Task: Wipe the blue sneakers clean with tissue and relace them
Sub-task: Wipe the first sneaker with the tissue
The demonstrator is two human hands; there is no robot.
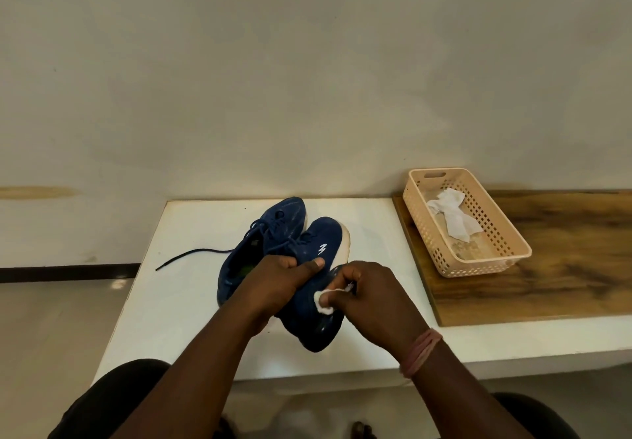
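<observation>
On the white worktop (191, 301), left hand (273, 284) clamped around a tilted blue knit sneaker (316, 264), right hand (369, 295) pinching a white tissue wad (323, 301) against it, second blue sneaker (260, 240) touching behind, used tissue (451, 216) in beige plastic basket (478, 260).

You face a plain cream wall (307, 79) with a brownish stain (34, 192) at its left. Below it stands a white worktop (191, 233), and a wooden board (564, 267) lies on its right part. The floor (51, 329) is pale, with a dark skirting strip (68, 271).
</observation>
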